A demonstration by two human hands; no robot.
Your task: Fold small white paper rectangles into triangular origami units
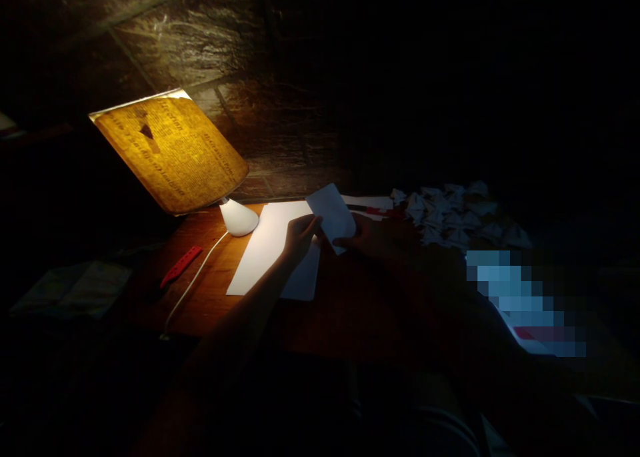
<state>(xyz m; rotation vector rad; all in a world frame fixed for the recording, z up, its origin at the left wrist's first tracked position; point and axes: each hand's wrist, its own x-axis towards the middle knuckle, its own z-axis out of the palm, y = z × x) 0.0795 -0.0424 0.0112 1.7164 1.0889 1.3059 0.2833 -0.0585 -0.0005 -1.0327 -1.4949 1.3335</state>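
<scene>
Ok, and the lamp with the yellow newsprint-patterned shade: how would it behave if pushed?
The lamp could tip fairly easily: its broad shade overhangs the small white cone-shaped base. A push might also drag the thin white cord crossing the brown wooden table. The shade glows through, so it is probably thin and easily dented.

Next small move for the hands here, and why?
Probably lower the paper onto the sheet by the lamp: the left hand and right hand appear to hold it up at a tilt, dimmer than the sheet's lit part, and a brighter, flatter support should make it easier to work.
</scene>
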